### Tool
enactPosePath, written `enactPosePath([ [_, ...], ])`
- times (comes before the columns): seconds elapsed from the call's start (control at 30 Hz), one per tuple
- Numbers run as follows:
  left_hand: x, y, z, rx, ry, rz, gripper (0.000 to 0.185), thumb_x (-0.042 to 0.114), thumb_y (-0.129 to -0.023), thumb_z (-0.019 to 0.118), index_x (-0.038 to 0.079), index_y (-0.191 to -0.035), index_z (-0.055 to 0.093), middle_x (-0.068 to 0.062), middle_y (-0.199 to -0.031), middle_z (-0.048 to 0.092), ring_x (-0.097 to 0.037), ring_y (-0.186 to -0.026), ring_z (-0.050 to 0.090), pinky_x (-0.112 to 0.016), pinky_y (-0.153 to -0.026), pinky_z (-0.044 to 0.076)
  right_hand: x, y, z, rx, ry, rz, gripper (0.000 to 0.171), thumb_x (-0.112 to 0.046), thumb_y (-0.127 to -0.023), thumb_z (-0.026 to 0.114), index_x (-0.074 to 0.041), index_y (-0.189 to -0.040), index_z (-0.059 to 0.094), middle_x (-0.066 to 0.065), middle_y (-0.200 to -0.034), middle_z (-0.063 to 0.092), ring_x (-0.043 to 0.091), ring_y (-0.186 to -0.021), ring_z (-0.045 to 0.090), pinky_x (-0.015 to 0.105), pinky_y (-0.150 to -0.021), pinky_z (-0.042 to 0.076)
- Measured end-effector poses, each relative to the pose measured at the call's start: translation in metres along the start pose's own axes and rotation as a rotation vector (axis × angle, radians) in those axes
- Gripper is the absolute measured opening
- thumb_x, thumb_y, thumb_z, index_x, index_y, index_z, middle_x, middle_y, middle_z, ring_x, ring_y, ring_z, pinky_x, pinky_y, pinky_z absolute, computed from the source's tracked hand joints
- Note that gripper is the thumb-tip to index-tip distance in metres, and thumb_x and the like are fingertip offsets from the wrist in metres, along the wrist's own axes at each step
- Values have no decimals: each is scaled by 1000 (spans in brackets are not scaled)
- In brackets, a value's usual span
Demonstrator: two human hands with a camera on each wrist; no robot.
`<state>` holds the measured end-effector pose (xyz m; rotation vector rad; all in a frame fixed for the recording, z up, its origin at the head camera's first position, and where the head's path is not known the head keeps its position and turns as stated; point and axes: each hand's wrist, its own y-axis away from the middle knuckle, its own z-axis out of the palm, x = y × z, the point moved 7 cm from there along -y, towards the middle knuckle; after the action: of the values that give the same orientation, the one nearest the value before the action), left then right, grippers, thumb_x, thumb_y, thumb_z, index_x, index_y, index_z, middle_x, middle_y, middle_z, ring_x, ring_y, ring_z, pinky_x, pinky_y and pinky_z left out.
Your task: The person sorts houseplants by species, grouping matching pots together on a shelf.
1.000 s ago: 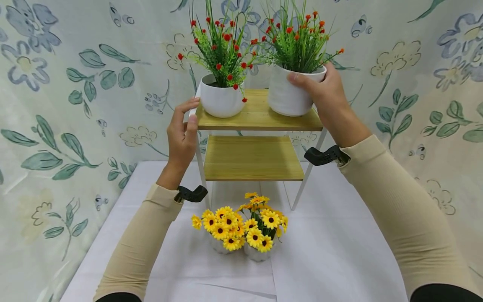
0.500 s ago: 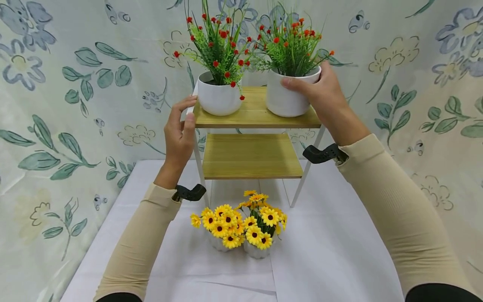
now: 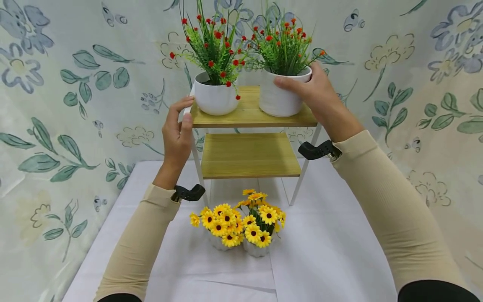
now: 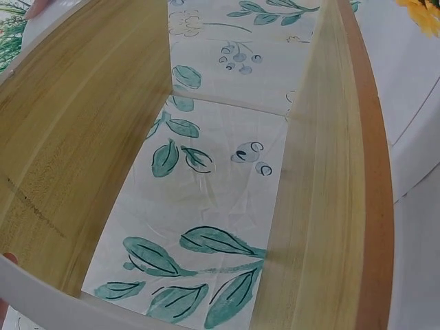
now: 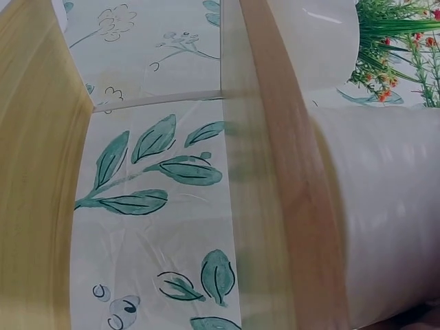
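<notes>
On the upper shelf (image 3: pixel 249 115), taller pot (image 3: pixel 278 100) (red-flowered), inside right grip (image 3: pixel 316 92)

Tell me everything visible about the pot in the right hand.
The white pot is straight-sided and round-rimmed, ceramic-looking, with grassy greenery and red-orange flowers. It looks upright, over the right half of the wooden upper shelf; the right hand grips it near the rim. Whether its base fully rests is unclear.

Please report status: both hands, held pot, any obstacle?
Right hand grips cylindrical white pot on upper shelf. Left hand holds shelf's left end. Possible obstacle: rounded white pot alongside, apart.
</notes>
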<state>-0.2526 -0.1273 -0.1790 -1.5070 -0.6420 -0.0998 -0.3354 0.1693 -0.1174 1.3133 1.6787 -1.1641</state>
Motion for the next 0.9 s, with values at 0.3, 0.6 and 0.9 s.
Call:
enactPosePath([
  [0.3, -1, 0, 2, 23, 22, 0, 37, 10, -92, 42, -14, -118, 53, -25, -129, 56, -30, -128, 48, -31, -99, 47, 0, -2, 1, -33, -16, -13, 72, -40, -77, 76, -14, -128, 32, 8, -127, 42, 21, -116, 44, 39, -101, 38],
  [0.6, -1, 0, 2, 29, 36, 13, 36, 9, -92, 42, -15, -117, 53, -27, -128, 56, -34, -128, 48, -36, -103, 43, 0, 0, 1, -44, 12, -3, 76, -44, -77, 75, -16, -130, 29, 9, -128, 39, 22, -119, 43, 40, -103, 37],
  [0.9, 0, 0, 2, 16, 28, 1, 37, 10, -92, 42, -15, -118, 52, -26, -130, 55, -32, -129, 48, -29, -92, 50, 1, 0, 1, -47, 1, -6, 77, -44, -78, 75, -15, -132, 29, 9, -129, 39, 22, -120, 42, 40, -104, 35],
])
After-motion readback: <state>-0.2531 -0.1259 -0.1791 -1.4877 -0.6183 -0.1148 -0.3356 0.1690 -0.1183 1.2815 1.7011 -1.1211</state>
